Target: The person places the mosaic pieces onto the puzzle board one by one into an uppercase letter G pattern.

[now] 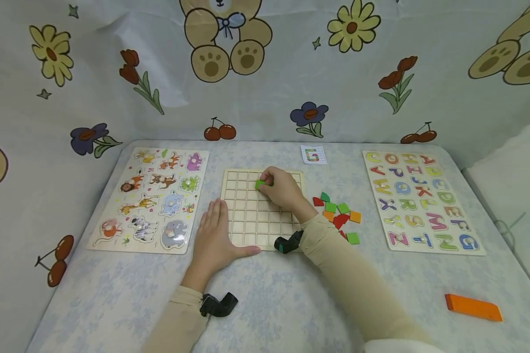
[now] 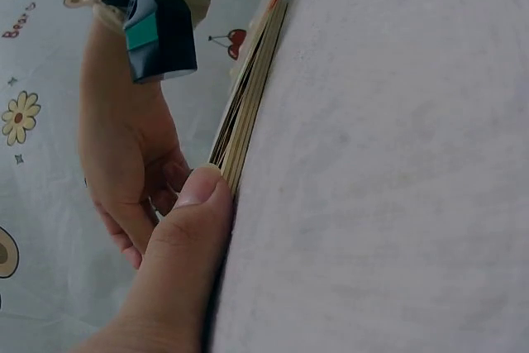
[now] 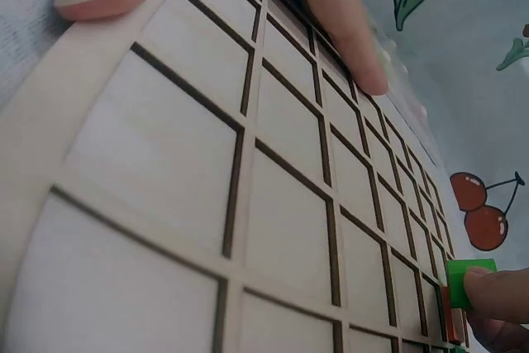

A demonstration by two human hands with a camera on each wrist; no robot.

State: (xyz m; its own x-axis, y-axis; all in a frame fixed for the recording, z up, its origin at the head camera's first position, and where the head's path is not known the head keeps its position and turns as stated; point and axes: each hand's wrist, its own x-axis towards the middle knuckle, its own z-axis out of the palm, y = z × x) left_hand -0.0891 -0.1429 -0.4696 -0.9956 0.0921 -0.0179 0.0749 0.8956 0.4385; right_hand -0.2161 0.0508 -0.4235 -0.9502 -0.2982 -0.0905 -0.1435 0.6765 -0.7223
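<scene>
A square wooden grid board (image 1: 256,228) lies in the middle of the table. My left hand (image 1: 214,240) rests against its left side with fingers straight; the thumb (image 2: 186,229) touches the front edge. Over the board's far part, my right hand (image 1: 283,190) pinches a small green square tile (image 1: 259,184) between thumb and fingertips. The right wrist view shows this green tile (image 3: 459,274) tilted near the far rows, with a red-orange tile (image 3: 453,320) in the grid just below it. The right hand hides part of the far rows in the head view.
Loose green, orange and red tiles (image 1: 343,208) lie right of the board. A small patterned card (image 1: 313,155) sits at the back. An animal puzzle (image 1: 156,198) is at left, a letter puzzle (image 1: 424,203) at right. An orange block (image 1: 473,307) lies front right.
</scene>
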